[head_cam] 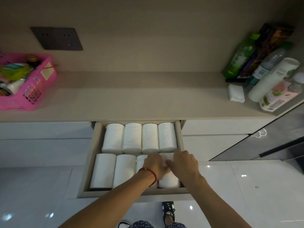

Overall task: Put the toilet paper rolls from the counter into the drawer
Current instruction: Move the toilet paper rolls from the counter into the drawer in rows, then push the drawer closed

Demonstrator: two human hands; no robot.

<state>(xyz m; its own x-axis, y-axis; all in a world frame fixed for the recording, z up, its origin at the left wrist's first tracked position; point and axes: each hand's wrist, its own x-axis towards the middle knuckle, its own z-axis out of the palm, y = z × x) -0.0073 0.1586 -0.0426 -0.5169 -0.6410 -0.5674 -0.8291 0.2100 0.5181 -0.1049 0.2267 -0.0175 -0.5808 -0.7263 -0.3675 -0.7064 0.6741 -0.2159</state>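
beige counter [131, 99], pink basket [32, 89] l, bottles [243, 53] r, both hands on drawer [97, 145] rolls [139, 139]

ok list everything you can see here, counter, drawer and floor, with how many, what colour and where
toilet paper rolls: eight, white, lying in two rows of four in the drawer; two front right ones partly under the hands
drawer: one, beige, pulled open below the counter
counter: one, beige, across the middle
basket: one, pink, counter left, full of assorted items
bottles and containers: several, green, clear and white, counter right
white packet: one, beside those bottles
wall socket plate: one, dark, left wall
shoe: one, black and white, on the glossy floor
left hand: red cord on wrist, on front right rolls
right hand: beside it, on the same rolls
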